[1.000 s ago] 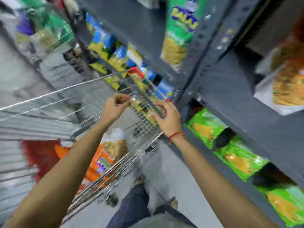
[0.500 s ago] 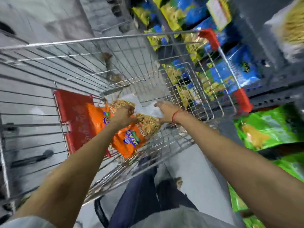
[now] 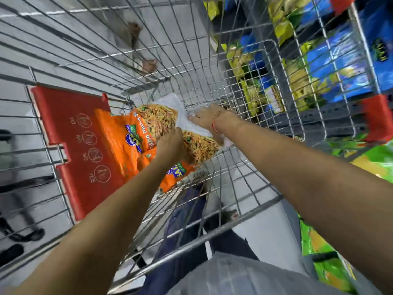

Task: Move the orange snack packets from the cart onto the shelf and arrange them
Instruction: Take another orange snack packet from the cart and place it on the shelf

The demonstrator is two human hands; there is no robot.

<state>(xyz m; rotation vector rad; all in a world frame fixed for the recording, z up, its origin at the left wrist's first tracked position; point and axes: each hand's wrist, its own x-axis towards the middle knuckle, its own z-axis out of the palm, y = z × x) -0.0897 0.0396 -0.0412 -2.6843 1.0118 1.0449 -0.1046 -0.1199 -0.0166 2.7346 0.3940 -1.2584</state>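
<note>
Both your arms reach down into the silver wire shopping cart [image 3: 212, 67]. The orange plastic snack packets [image 3: 119, 137], printed with a photo of fried noodle mix and a blue oval logo too blurred to read, lie on the cart's floor against the red plastic fold-down seat flap [image 3: 70, 133]. Your left hand [image 3: 170, 143] rests on the upper packet's middle, its grip curled down onto the film; whether it pinches the film cannot be told. Your right hand [image 3: 207, 120], a red thread at the wrist, presses fingers together on the packets' white end. The flap carries four circled pictograms; one reads "YES". Blue-and-yellow bags [image 3: 340, 60] show through the mesh on the grey metal shelf [image 3: 331, 113].
</note>
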